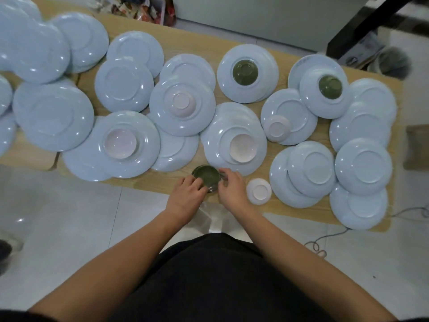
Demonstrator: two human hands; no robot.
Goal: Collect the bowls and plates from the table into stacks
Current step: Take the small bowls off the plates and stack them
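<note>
Both hands are on the green bowl (206, 177), at the near edge of the table (162, 180); left hand (186, 197) curls its fingers round the bowl's left rim; right hand (232, 188) pinches the right rim; neither hand is free. A second rim seems to show under the green bowl, maybe a nested pair; too blurred, cannot tell. Just right of the green bowl, not touching it: small pink bowl (258, 191), upside down. Just beyond the green bowl: blue plate (216, 132) carrying a second pink bowl (242, 148). Well beyond it: far green bowl (245, 73) on a plate; well beyond and right: right-hand green bowl (330, 87), also on a plate. Step, by my reading: seating the green bowl to start a bowl stack. To do it well: keep it level; centre the rims before letting go; keep it back from the table edge; gather the matching green bowls next; stack plates only once the bowls are off them.
</note>
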